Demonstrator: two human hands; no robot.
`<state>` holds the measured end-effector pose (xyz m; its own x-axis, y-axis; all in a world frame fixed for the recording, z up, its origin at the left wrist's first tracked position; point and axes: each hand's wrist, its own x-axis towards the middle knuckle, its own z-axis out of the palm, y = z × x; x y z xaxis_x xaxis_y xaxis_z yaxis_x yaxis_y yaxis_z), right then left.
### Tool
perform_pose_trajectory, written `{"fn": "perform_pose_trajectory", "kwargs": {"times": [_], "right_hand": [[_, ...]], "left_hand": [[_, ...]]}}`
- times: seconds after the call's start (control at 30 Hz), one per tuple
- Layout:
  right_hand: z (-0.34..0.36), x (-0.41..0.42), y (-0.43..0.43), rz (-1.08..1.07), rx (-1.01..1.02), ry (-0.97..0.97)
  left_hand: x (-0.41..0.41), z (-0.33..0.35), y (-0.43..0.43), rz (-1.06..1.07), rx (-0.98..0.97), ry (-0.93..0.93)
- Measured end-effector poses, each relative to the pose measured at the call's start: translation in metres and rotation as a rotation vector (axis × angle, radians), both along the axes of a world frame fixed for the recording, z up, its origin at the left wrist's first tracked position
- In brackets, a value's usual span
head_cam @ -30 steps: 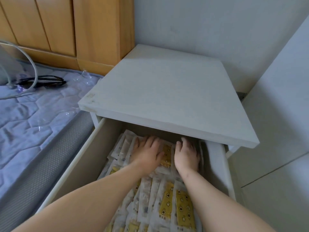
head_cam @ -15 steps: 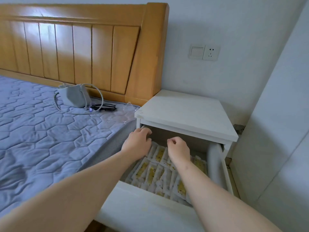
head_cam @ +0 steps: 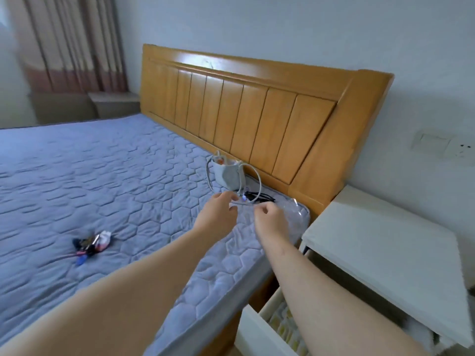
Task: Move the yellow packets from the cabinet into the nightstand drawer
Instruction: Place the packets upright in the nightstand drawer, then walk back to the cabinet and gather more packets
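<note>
**Q:** Where are the hands?

**A:** Both reach out over the mattress (head_cam: pixel 102 176), near its corner by the nightstand (head_cam: pixel 380 242). The left hand (head_cam: pixel 218 211) hangs with its fingers loose and a little apart, holding nothing. Its fingertips are close to the strap (head_cam: pixel 260 182) of a small grey bag (head_cam: pixel 227 173), but blur hides whether they touch. The right hand (head_cam: pixel 270 219) is just beside the left, its fingers curled in above some clear plastic (head_cam: pixel 295 211). I cannot tell whether it pinches anything.

**Q:** And the packets?

**A:** The yellow packets (head_cam: pixel 280 322) lie in rows in the drawer (head_cam: pixel 254 335). The drawer stands pulled out under the nightstand top, at the lower right, and the right forearm partly hides it. Both hands are well apart from the packets.

**Q:** What else is there?

**A:** The bag stands on the mattress against a wooden headboard (head_cam: pixel 257 119). Something black (head_cam: pixel 259 196) lies beside it, too blurred to name. A key bundle (head_cam: pixel 90 244) lies on the mattress farther left. Curtains (head_cam: pixel 72 42) hang in the far corner, and a socket (head_cam: pixel 437 145) is on the wall above the nightstand.
</note>
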<state>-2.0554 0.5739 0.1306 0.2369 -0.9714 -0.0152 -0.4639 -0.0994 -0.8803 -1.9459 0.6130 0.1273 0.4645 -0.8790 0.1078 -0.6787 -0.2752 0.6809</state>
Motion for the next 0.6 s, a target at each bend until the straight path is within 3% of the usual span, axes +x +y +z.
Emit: {"fn": "perform_pose_trajectory", "kwargs": {"times": [0.3, 0.6], "right_hand": [[0.199, 0.143, 0.174, 0.488, 0.001, -0.042], [0.268, 0.209, 0.448, 0.999, 0.006, -0.121]], "left_hand": [[0.104, 0.205, 0.212, 0.583, -0.099, 0.031], [0.128, 0.286, 0.516, 1.086, -0.205, -0.034]]}}
